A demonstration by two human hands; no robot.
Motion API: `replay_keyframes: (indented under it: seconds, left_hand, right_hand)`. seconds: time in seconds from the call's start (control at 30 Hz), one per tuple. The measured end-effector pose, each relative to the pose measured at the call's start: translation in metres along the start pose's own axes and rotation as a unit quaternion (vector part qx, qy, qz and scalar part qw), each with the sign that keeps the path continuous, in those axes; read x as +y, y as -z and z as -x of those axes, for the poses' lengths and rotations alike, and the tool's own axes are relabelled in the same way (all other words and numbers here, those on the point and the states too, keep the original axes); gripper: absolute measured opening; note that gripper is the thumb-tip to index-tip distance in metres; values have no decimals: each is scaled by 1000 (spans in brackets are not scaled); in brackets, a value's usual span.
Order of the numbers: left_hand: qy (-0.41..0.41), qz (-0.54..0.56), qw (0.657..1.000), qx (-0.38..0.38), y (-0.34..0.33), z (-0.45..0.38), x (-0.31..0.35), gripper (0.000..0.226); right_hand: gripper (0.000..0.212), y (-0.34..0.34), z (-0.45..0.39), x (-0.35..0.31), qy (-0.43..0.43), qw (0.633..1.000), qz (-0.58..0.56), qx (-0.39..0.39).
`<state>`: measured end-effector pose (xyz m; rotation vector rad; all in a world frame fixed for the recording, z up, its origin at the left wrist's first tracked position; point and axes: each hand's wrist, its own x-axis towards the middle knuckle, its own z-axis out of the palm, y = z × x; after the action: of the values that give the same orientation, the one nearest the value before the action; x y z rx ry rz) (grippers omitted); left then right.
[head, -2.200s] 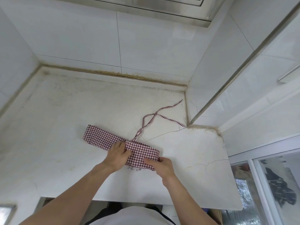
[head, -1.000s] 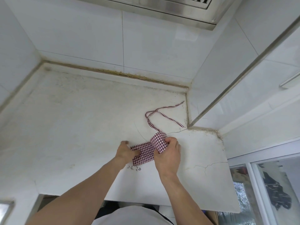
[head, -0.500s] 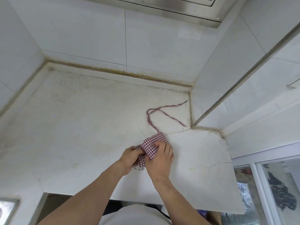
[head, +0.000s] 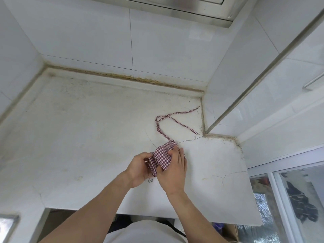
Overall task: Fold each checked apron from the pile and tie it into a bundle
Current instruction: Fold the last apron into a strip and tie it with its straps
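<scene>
A red-and-white checked apron (head: 162,156) is folded into a small thick wad, held just above the white counter (head: 87,137). My left hand (head: 138,168) grips its left end with curled fingers. On the right side my right hand (head: 173,170) holds the wad, fingers laid over the cloth and the thumb under it. The apron's thin checked ties (head: 172,120) trail loose from the wad's far end, looping over the counter toward the wall corner.
White tiled walls close the counter at the back, left and right. A tiled pillar (head: 245,85) juts in at the right. Cracks run across the counter near the pillar. The front edge is just below my arms, with a cardboard box (head: 229,232) under it.
The long folded strip has been folded over into a short wad. Both hands have closed in on it and lifted it slightly off the counter. The ties have barely shifted.
</scene>
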<state>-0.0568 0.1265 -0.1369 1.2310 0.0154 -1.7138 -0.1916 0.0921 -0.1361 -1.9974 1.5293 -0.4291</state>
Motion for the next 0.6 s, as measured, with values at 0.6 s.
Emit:
replay_keyframes:
  seconds: [0.6]
  left_hand:
    - [-129,-299,945,-36,29,32,52,67]
  right_hand:
    - [38,65,-26,18,-194,896,-351,-191]
